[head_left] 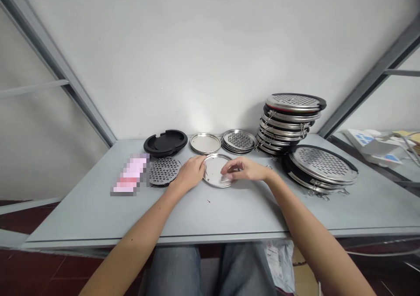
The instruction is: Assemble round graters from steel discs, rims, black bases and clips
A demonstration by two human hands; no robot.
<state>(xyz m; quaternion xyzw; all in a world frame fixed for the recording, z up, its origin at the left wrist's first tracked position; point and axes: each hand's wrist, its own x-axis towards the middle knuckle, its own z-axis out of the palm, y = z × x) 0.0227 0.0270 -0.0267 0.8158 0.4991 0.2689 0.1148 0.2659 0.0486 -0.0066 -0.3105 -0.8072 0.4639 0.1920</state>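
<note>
A round shallow metal tray (213,172) lies on the grey table in front of me. My left hand (193,171) is at its left rim, fingers together; they seem to grip the edge. Over the tray's right part, my right hand (241,169) has its fingertips pinched on a small pale, translucent piece (225,179), too blurred to make out fully. Just behind stand a plain metal tray (205,143) and a stack of perforated metal discs (239,141).
On the left are a black round base (166,143), a perforated plate (164,171) and a blurred pink item (131,174). A tall stack of lidded metal grills (285,123) stands at the back right, with more grills (323,167) before it.
</note>
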